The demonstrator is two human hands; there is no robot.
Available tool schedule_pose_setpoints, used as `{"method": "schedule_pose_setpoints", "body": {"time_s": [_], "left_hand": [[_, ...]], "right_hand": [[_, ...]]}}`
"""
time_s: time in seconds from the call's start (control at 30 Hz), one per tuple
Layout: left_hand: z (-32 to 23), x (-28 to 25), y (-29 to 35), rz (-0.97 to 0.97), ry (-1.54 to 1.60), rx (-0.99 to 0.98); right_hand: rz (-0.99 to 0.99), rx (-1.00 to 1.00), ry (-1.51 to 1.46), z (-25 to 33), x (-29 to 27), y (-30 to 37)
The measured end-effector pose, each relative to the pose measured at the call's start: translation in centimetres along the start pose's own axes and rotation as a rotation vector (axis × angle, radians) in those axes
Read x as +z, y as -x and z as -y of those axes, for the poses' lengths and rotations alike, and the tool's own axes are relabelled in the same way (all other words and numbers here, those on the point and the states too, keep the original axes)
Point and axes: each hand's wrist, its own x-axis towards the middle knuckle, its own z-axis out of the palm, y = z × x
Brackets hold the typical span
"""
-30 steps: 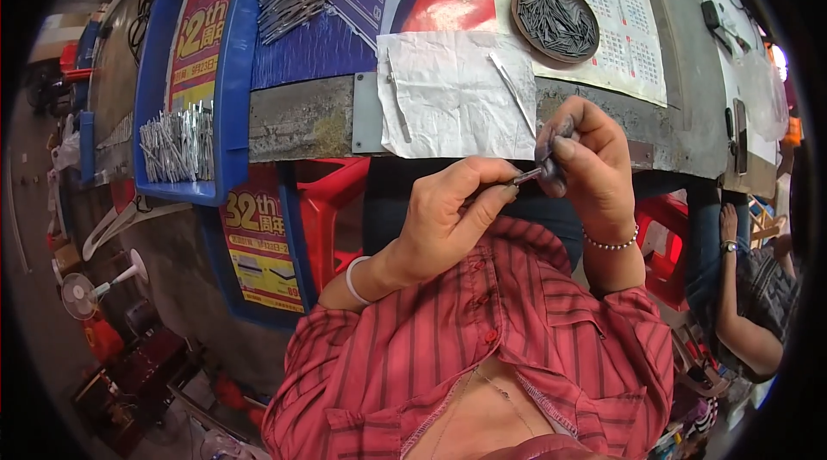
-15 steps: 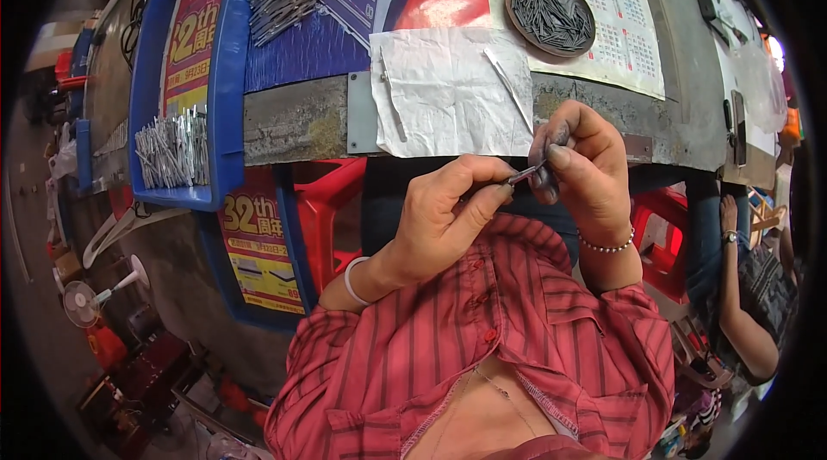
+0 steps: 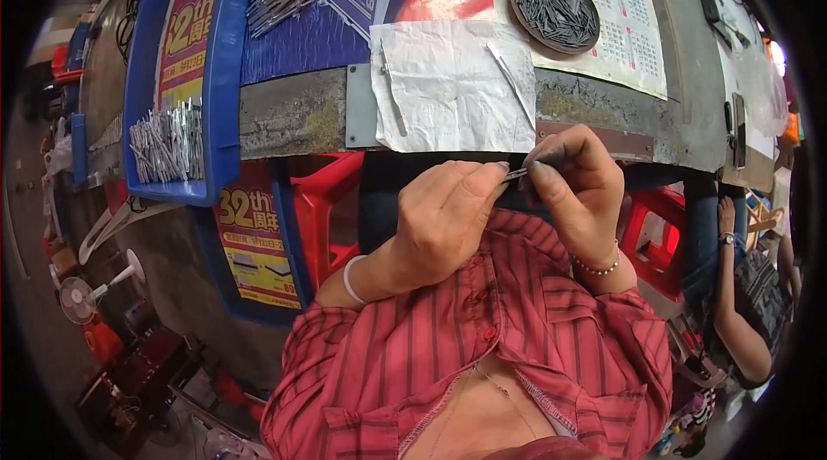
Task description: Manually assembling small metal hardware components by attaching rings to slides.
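the piece (image 3: 516, 174) is slim, straight and grey, with a metallic shine. it is up in the air, lying crosswise and almost level, its right end slightly farther from the body. the left hand (image 3: 444, 212) pinches one end, the right hand (image 3: 584, 191) the other; only its short middle shows.

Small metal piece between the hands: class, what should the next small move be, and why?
Perhaps firm up the pinch of the left hand on the small metal piece before the right hand shifts: only a short length shows between the hands, and both are in front of the table edge, so a slip could drop it.
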Motion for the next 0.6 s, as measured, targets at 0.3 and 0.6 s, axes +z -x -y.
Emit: {"method": "schedule_pose_setpoints", "body": {"time_s": [0.3, 0.6], "left_hand": [[-0.15, -0.86, -0.33, 0.063, -0.159, 0.104], [-0.38, -0.99, -0.36, 0.087, -0.239, 0.112]], "right_hand": [[-0.083, -0.026, -0.071, -0.36, 0.58, 0.18], [-0.086, -0.010, -0.032, -1.03, 0.84, 0.06]]}}
